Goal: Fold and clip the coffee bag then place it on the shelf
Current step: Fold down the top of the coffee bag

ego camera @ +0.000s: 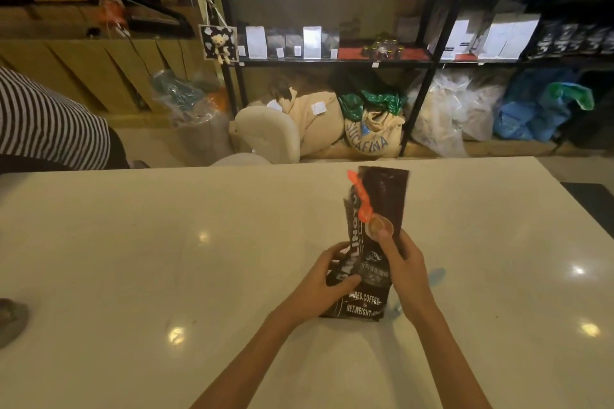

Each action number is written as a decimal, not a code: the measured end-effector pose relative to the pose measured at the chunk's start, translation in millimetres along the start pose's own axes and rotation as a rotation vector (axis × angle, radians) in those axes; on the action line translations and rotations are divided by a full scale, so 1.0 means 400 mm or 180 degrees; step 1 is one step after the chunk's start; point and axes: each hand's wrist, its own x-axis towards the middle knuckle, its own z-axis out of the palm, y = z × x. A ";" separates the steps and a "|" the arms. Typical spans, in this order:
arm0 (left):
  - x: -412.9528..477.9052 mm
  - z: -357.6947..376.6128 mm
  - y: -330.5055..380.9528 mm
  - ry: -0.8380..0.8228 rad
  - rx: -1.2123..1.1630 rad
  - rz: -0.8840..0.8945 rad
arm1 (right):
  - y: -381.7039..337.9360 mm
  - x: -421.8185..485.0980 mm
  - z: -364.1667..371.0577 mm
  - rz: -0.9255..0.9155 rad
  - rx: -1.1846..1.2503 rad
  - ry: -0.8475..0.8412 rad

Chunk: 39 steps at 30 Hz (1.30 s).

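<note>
A tall dark brown coffee bag with white lettering stands upright on the cream table, its flat top unfolded. My left hand grips the bag's lower left side. My right hand holds the bag's right edge and pinches an orange clip with a clear scoop end, which lies slanted against the bag's upper front. The black shelf with other coffee bags stands beyond the table.
A person in a striped shirt stands at the table's left far edge. Sacks and plastic bags lie on the floor under the shelf. A grey object sits at the table's left edge.
</note>
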 end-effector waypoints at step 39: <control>-0.122 -0.133 0.213 0.2082 -0.1735 0.0617 | -0.120 -0.096 0.198 -0.0867 -0.0634 -0.0765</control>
